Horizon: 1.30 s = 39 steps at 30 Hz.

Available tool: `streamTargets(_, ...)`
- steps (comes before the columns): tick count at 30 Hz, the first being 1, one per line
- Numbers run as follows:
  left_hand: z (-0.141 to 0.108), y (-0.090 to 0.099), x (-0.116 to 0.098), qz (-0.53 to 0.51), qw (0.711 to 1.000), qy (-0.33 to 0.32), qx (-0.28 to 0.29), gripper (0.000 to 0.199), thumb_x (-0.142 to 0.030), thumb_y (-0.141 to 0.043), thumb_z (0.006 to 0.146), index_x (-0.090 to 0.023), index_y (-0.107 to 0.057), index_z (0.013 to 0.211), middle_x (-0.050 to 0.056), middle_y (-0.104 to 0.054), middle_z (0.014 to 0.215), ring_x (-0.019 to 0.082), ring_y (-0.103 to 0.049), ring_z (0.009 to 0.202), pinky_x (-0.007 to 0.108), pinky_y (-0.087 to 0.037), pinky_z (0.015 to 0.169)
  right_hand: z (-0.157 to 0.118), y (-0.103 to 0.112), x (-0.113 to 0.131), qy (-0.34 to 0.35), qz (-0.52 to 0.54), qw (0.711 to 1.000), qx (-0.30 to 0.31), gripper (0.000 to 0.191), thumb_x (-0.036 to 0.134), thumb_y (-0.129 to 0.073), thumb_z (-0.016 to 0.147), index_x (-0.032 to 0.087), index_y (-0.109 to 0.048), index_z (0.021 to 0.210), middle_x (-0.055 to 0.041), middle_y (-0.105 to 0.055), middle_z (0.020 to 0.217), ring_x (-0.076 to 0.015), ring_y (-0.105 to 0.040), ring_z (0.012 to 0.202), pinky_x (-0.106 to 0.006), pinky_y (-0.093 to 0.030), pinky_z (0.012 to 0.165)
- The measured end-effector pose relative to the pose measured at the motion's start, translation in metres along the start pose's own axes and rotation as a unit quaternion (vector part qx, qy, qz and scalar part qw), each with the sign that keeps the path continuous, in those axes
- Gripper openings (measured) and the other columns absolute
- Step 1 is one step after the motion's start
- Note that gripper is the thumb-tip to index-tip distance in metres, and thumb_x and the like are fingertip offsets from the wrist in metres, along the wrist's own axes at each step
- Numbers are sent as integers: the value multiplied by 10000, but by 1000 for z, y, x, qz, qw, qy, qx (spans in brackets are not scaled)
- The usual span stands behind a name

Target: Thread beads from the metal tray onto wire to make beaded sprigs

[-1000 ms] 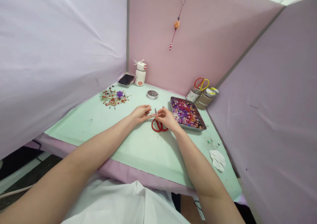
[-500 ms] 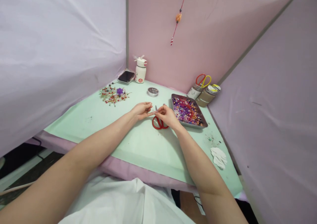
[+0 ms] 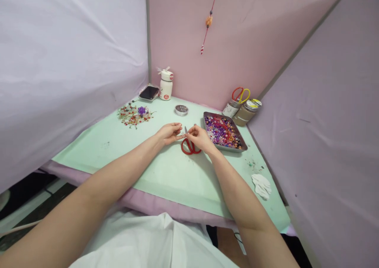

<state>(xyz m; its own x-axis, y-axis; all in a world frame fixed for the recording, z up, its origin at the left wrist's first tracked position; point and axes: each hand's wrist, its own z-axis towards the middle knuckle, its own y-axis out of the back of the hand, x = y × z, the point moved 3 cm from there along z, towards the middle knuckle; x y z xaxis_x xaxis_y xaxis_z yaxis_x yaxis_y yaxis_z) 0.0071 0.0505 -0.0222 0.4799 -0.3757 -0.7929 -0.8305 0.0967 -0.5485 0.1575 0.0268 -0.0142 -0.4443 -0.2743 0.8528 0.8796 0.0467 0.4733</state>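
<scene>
Near the middle of the table my left hand is closed in a pinch, its fingertips pointing right. Facing it, my right hand is pinched as well, and the fingertips of both almost meet. Something small and pale shows between them, too tiny to name. Red-handled scissors lie on the table just beneath, partly covered by my right hand; a blade tip pokes out between the hands. Close to my right hand stands a metal tray of purple, red and orange beads.
At the left lies a pile of beaded strands with a purple bead cluster. Behind are a phone, a white bottle and a round clear case. Two jars, one with scissors, and white gloves are at right. A beaded cord hangs behind.
The view has shifted slightly, so the background sits a little to the left. Both hands keep the same pinched pose over the scissors.
</scene>
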Motion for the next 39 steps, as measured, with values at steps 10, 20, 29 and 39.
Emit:
streamTargets(10, -6, -7, -1, 44, 999, -23, 17, 127, -94, -657, 760, -145, -544, 732, -27, -505, 647, 60, -466, 588, 309, -545, 740, 1, 1, -4, -5, -25, 1000, -8, 228, 415, -615, 727, 202, -551, 782, 23, -593, 633, -131, -527, 567, -268, -398, 561)
streamTargets(20, -12, -14, 1, 137, 985, -70, 76, 186, -251, -741, 692, -128, -613, 747, 15, -580, 702, 114, -572, 672, 337, -517, 759, 2, 7, 8, 11, 61, 996, -62, 247, 419, -602, 744, 200, -623, 857, -24, -661, 830, -143, -569, 684, -274, -458, 620)
streamTargets(29, -11, -17, 5, 212, 969, -98, 77, 247, -320, -760, 623, -131, -658, 746, 40, -626, 736, 131, -570, 706, 304, -470, 738, 1, 10, 16, 12, 111, 992, -59, 150, 341, -596, 722, 193, -619, 732, 3, -622, 719, -133, -547, 675, -280, -452, 687)
streamTargets(39, -11, -16, 1, 272, 949, -145, 70, 269, -376, -738, 645, -146, -703, 780, 40, -661, 760, 136, -555, 717, 288, -408, 743, 2, 6, 12, -37, 194, 978, -64, 227, 410, -617, 711, 194, -563, 753, 40, -531, 668, -92, -448, 585, -230, -376, 547)
